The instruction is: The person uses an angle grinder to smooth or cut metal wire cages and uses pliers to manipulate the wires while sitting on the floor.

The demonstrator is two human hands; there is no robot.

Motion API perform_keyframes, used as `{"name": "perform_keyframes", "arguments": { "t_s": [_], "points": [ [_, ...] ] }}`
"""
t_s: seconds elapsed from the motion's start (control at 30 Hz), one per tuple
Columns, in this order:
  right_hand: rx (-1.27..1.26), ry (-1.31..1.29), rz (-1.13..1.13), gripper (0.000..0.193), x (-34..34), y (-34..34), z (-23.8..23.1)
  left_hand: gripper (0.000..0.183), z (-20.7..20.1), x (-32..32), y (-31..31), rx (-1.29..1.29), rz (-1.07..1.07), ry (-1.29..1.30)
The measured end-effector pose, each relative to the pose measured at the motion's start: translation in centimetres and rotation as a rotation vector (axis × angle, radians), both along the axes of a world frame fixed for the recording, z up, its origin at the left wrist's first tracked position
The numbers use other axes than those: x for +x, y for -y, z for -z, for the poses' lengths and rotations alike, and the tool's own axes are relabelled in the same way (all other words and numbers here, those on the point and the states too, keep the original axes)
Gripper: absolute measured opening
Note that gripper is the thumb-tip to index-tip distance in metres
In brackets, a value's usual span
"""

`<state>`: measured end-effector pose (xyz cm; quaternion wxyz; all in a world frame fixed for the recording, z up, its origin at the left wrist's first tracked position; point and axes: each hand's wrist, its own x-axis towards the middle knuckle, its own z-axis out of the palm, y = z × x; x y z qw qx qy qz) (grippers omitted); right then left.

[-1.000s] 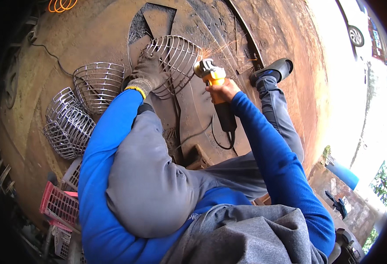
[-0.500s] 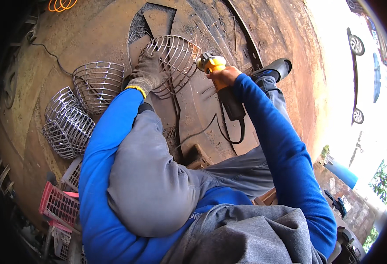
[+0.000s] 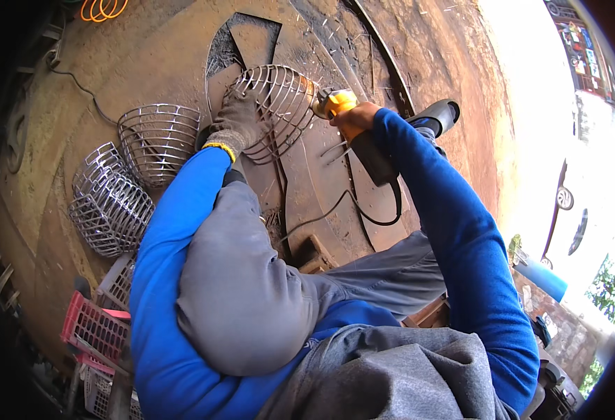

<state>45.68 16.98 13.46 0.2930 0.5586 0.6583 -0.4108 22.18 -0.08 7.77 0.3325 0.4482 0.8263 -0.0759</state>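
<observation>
My left hand (image 3: 236, 120), in a grey knit glove with a yellow cuff edge, is closed on the left rim of a round metal wire basket (image 3: 283, 112). The basket lies tilted on metal plates on the ground. My bare right hand (image 3: 358, 116) grips a yellow and black angle grinder (image 3: 376, 159) by its body. The grinder's head is at the basket's right rim, and its disc is mostly hidden there. Bright specks like sparks scatter around and beyond the basket. A black power cord (image 3: 383, 223) loops from the grinder's back end.
Another wire basket (image 3: 159, 140) stands left of my left forearm, beside a stack of baskets (image 3: 111, 210). Pink and white plastic crates (image 3: 97, 329) lie at the lower left. A wooden block (image 3: 314, 253) sits between my legs. A curved metal strip (image 3: 391, 63) lies beyond my right foot.
The grinder's back end has swung slightly right, and its cord has shifted with it. Bright specks now fly around the basket. My left hand keeps its hold on the rim.
</observation>
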Motion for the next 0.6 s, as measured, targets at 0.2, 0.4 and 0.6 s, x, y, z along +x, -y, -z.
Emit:
{"name": "perform_keyframes", "arguments": {
  "t_s": [0.2,0.4,0.6],
  "points": [
    [0.032,-0.011,-0.068,0.055,-0.2,-0.7,0.2,0.078,-0.5,0.3,0.1,0.079,-0.011,-0.04],
    [-0.208,-0.288,0.349,0.047,2.4,1.7,-1.6,0.08,-2.8,0.5,0.2,0.017,-0.055,-0.023],
    [-0.277,-0.599,0.638,0.034,8.8,4.8,-0.1,0.084,-1.3,0.1,-0.3,0.196,-0.034,-0.008]
  ]
}}
